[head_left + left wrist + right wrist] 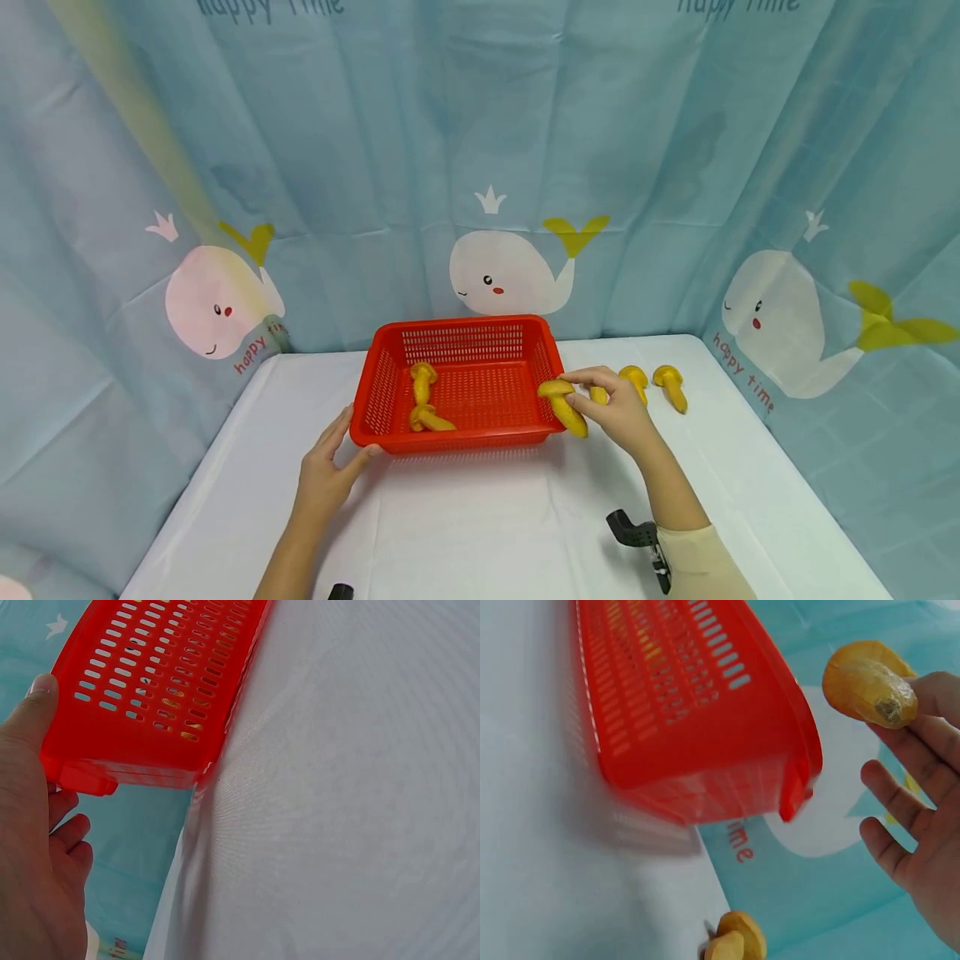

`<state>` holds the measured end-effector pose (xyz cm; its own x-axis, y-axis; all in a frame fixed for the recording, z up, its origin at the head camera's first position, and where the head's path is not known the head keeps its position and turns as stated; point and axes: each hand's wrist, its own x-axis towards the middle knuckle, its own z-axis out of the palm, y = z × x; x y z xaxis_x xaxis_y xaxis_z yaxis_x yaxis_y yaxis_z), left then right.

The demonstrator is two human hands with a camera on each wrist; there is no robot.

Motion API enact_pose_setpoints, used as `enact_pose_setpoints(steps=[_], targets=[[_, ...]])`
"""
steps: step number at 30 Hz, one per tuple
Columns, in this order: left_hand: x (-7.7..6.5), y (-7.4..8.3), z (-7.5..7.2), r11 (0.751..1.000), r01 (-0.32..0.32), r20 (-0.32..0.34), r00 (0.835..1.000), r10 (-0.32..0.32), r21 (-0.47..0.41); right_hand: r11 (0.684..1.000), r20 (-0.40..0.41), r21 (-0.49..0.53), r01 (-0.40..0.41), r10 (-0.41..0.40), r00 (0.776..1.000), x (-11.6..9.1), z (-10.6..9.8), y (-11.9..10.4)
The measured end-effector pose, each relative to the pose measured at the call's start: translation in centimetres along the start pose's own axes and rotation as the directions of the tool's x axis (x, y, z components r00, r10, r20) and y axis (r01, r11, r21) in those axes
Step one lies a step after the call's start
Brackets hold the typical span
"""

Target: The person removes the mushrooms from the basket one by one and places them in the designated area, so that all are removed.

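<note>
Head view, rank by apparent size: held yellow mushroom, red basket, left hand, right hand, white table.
Largest to smallest:
1. White table
2. Red basket
3. Left hand and right hand: too alike to rank
4. Held yellow mushroom

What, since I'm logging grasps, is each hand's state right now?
Left hand: holding the red basket by its left end.
Right hand: pinching a yellow mushroom.

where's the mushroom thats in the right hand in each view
Head: the mushroom is right of centre, pinched by the right hand at the basket's near right corner.
Left wrist: not seen in it.
Right wrist: upper right, stem end toward the camera.
Shared landmark: the red basket, in all three.
</note>
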<state>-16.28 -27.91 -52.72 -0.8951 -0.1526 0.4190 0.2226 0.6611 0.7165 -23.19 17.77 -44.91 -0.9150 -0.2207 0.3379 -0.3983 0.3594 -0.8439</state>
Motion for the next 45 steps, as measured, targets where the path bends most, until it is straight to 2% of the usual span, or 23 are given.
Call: enact_pose_setpoints(steps=[6, 16, 26, 33, 45], targets=[[0.1, 0.0, 0.1, 1.000, -0.015, -0.012, 1.000, 0.015, 0.001, 1.000, -0.014, -0.017, -0.026, 0.025, 1.000, 0.1, -1.0, 0.8], [0.0, 0.2, -0.1, 1.000, 0.004, 0.005, 1.000, -0.004, 0.013, 0.997, -0.010, 0.011, -0.076, 0.076, 0.997, 0.2, -1.6, 2.2], [-0.1, 0.2, -0.1, 1.000, 0.008, 0.005, 1.000, -0.008, 0.027, 0.993, -0.039, -0.020, -0.114, 0.113, 0.993, 0.2, -2.6, 4.0], [0.0, 0.2, -0.2, 1.000, 0.005, 0.001, 1.000, -0.005, 0.021, 0.985, -0.066, -0.057, -0.163, 0.160, 0.985, 0.0, -3.6, 5.1], [0.0, 0.0, 0.0, 1.000, 0.000, -0.007, 1.000, 0.001, 0.009, 0.968, -0.048, -0.009, -0.251, 0.251, 0.967, -0.3, -4.2, 6.9]])
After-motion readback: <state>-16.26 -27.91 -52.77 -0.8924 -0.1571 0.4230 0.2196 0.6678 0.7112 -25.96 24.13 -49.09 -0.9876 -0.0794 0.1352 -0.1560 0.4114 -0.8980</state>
